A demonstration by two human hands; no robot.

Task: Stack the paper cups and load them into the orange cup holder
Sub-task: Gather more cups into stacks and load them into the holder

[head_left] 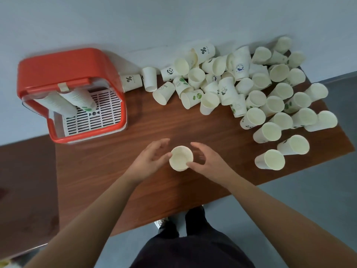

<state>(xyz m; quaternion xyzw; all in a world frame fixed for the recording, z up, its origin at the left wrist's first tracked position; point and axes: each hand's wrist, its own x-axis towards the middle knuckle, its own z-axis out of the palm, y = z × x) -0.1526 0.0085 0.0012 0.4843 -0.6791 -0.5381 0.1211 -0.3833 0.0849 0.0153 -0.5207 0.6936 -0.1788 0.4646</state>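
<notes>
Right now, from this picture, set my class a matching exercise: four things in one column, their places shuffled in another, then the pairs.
1 orange cup holder
2 stacked cups
3 loose cups
4 single cup

A right side of the table, heaped
B inside the holder
C table's left end
D upright, mid-table

Pairs: 1-C, 2-B, 3-A, 4-D

A large black "%" sign is printed on a white paper cup (204,51) lying at the back of the pile, by the wall; the small print beside the sign cannot be read. The same "%" sign is seen on a second cup (131,81) lying just beside the orange cup holder (58,66). A round blue emblem is carried by a taller cup (240,64); its ring of lettering is too small to be read. Curved lettering on another cup (164,89) is too blurred to be made out.
</notes>
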